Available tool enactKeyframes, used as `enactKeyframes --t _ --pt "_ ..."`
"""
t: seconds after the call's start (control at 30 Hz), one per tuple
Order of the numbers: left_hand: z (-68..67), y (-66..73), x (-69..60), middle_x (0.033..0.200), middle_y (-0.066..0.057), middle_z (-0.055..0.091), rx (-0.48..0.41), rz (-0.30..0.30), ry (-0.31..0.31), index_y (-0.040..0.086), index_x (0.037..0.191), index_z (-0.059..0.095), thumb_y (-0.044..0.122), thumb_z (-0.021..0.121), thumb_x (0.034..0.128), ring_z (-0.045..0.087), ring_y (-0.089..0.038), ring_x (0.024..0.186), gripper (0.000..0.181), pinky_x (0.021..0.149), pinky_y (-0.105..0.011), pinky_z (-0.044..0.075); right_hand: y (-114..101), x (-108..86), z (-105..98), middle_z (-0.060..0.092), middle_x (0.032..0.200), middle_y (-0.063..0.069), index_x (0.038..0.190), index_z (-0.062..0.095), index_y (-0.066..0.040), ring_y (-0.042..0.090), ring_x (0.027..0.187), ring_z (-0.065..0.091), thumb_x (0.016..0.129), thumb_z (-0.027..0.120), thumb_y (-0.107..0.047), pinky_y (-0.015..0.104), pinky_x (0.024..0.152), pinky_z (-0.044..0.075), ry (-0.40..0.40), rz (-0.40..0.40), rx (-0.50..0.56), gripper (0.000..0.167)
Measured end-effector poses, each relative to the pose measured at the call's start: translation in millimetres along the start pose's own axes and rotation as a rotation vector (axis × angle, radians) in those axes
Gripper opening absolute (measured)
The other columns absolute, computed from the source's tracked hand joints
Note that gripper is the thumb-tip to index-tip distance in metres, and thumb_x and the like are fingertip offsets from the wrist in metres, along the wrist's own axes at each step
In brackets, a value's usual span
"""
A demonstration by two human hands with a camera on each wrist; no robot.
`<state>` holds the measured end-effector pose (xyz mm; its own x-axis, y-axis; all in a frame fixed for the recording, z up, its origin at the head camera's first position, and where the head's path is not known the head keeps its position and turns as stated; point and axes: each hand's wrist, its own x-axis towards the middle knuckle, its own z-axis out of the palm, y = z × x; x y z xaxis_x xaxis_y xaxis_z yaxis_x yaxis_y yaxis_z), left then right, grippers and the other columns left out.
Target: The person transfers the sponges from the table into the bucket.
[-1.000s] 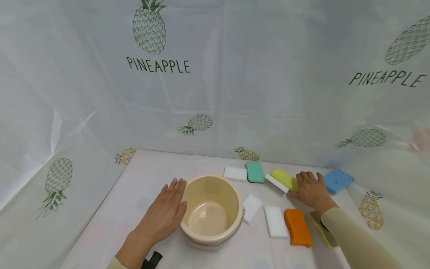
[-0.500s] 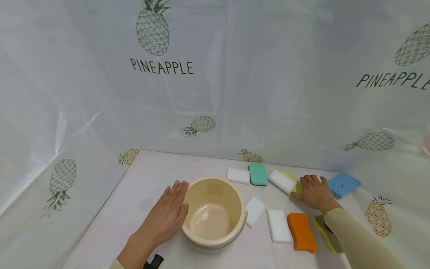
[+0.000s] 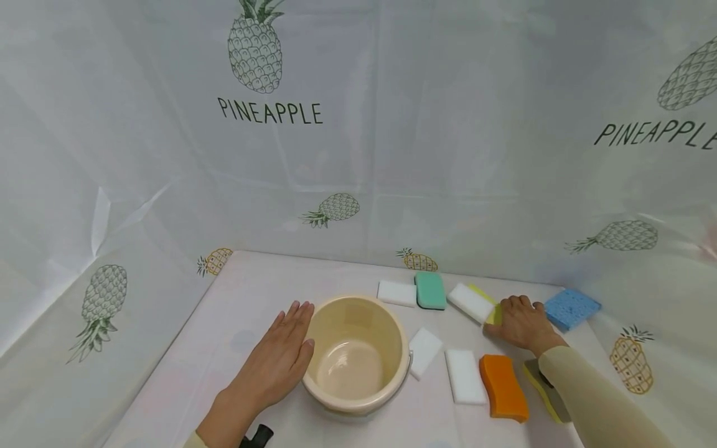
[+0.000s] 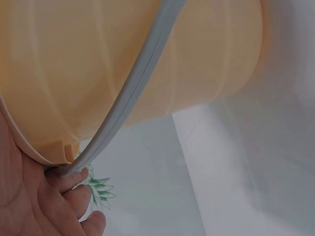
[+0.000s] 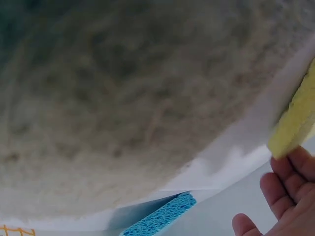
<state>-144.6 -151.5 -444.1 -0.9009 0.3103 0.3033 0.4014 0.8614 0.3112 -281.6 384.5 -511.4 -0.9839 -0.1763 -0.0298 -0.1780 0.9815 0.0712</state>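
My left hand lies with straight fingers against the left rim of a cream bucket. In the left wrist view its palm meets the rim, and the fingertips are beside the root of the grey handle. At the back right, my right hand pinches the near end of a yellow sponge. A white sponge block leans over that sponge and hides much of it. In the right wrist view, fingertips touch the corner of the yellow sponge; the thumb is hidden there.
A blue sponge lies right of my right hand, a green one farther left. White blocks, an orange sponge and a grey-yellow scrub sponge lie nearer. A black object sits by my left wrist.
The white block on the yellow sponge has tipped from its edge to show its broad face. My right hand has shifted slightly; my left hand stays at the bucket. The view has turned slightly.
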Motion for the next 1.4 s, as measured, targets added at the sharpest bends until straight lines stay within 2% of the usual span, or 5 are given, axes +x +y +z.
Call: enactKeyframes --t 0.23,0.43,0.7,0.93,1.4 --pt "1.0 -0.4 -0.5 0.165 -0.018 0.043 0.001 -0.001 -0.006 -0.003 0.160 0.039 0.025 0.052 0.1086 0.035 -0.033 0.158 0.060 0.130 -0.051 0.029 3.3 -1.3 2.4 0.052 0.113 0.031 0.122 0.049 0.012 0.046 0.102 0.047 0.086 0.076 -0.050 0.066 0.087 0.042 0.108 -0.016 0.026 0.077" --pt "1.2 -0.2 -0.4 0.166 -0.017 0.041 0.003 -0.010 -0.016 -0.003 0.161 0.038 0.026 0.051 0.1090 0.034 -0.032 0.158 0.061 0.131 -0.050 0.028 4.0 -1.4 1.0 0.049 0.116 0.032 0.128 0.043 0.011 0.047 0.105 0.045 0.086 0.079 -0.047 0.066 0.091 0.042 0.177 -0.037 -0.013 0.081" --pt "0.3 0.7 -0.6 0.165 -0.019 0.043 -0.007 -0.012 -0.016 -0.004 0.160 0.039 0.025 0.052 0.1086 0.034 -0.033 0.158 0.060 0.130 -0.051 0.029 2.6 -3.2 -1.4 0.048 0.108 0.028 0.118 0.041 0.008 0.045 0.102 0.045 0.082 0.083 -0.044 0.060 0.087 0.043 0.276 -0.055 -0.097 0.076" --pt "0.5 0.0 -0.6 0.166 -0.018 0.042 -0.014 -0.012 -0.017 -0.004 0.160 0.039 0.026 0.051 0.1093 0.034 -0.032 0.158 0.060 0.130 -0.051 0.028 5.3 -6.5 -1.8 0.048 0.117 0.030 0.123 0.040 0.010 0.047 0.107 0.045 0.081 0.088 -0.045 0.061 0.091 0.045 0.319 -0.058 -0.167 0.084" --pt "-1.7 2.0 -1.8 0.166 -0.018 0.042 -0.041 -0.017 -0.027 -0.004 0.161 0.037 0.026 0.050 0.1101 0.033 -0.032 0.159 0.060 0.131 -0.050 0.027 -3.4 -20.4 -5.9 0.046 0.133 0.033 0.134 0.037 0.008 0.051 0.122 0.045 0.084 0.084 -0.041 0.066 0.103 0.044 0.350 -0.081 -0.150 0.084"
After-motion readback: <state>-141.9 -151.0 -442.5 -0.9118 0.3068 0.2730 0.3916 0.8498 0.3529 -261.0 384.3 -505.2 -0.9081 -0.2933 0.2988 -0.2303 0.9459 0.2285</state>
